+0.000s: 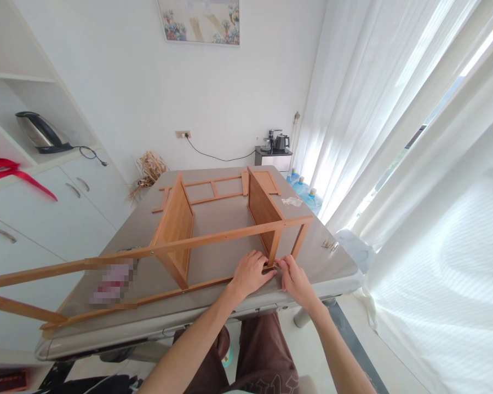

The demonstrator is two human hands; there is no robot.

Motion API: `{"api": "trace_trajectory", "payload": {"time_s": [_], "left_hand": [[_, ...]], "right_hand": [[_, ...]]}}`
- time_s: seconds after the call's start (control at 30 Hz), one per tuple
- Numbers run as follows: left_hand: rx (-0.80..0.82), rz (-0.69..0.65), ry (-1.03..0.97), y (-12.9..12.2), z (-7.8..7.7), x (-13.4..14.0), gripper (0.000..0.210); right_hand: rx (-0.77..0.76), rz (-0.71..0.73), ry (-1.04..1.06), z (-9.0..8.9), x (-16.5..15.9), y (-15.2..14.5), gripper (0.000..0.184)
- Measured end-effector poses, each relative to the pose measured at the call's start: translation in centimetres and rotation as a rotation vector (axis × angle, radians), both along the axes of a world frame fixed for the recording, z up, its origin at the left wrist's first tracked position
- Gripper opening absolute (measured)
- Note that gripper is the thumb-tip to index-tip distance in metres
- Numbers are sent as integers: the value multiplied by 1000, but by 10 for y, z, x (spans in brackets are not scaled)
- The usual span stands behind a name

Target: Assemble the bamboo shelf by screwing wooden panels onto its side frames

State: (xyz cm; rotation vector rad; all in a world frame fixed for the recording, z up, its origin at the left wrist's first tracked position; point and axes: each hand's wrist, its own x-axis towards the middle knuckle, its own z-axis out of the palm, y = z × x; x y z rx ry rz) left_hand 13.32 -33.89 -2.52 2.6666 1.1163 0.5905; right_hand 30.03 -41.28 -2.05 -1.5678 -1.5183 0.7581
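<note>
A partly built wooden shelf frame (225,236) lies on its side on the grey table. Two wooden shelf boards, one on the left (176,219) and one on the right (267,207), stand upright between its rails. At the near right corner my left hand (250,273) grips the lower rail, its fingers beside a short crosspiece (274,246). Just right of it, my right hand (294,280) is closed in a pinch at the same joint. Whatever sits between those fingertips is too small to make out.
Several small screws (330,245) lie on the table (217,219) at the right, near a crumpled white wrapper (291,202). A ladder-like wooden frame (213,189) rests at the back. White curtains (427,246) hang on the right. The shelf frame juts past the table's left edge.
</note>
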Motion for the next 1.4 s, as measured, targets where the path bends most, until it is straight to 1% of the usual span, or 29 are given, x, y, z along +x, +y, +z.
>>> {"api": "trace_trajectory", "payload": {"time_s": [0.3, 0.43, 0.53, 0.67, 0.8, 0.93, 1.0, 1.2, 1.4], "left_hand": [[100, -15, 44, -1, -3, 0, 29], [101, -34, 51, 0, -4, -1, 31], [45, -53, 23, 2, 0, -5, 33], [-110, -60, -54, 7, 9, -12, 36], [-268, -21, -144, 14, 13, -11, 47], [-386, -50, -235, 21, 12, -7, 61], [-410, -77, -262, 23, 11, -6, 60], [-437, -128, -285, 26, 13, -6, 46], [-443, -150, -297, 27, 13, -6, 44]], "right_hand": [[67, -6, -38, -9, 0, -6, 29], [115, -31, -96, -12, 2, -14, 30], [131, -28, -148, -12, 4, -22, 29], [132, -18, -192, -12, 4, -28, 29], [129, -21, -229, -12, 4, -28, 30], [124, -37, -265, -13, 5, -25, 31], [120, -37, -276, -12, 5, -23, 32], [115, -39, -279, -13, 4, -20, 32], [117, -51, -258, -15, 2, -19, 32]]}}
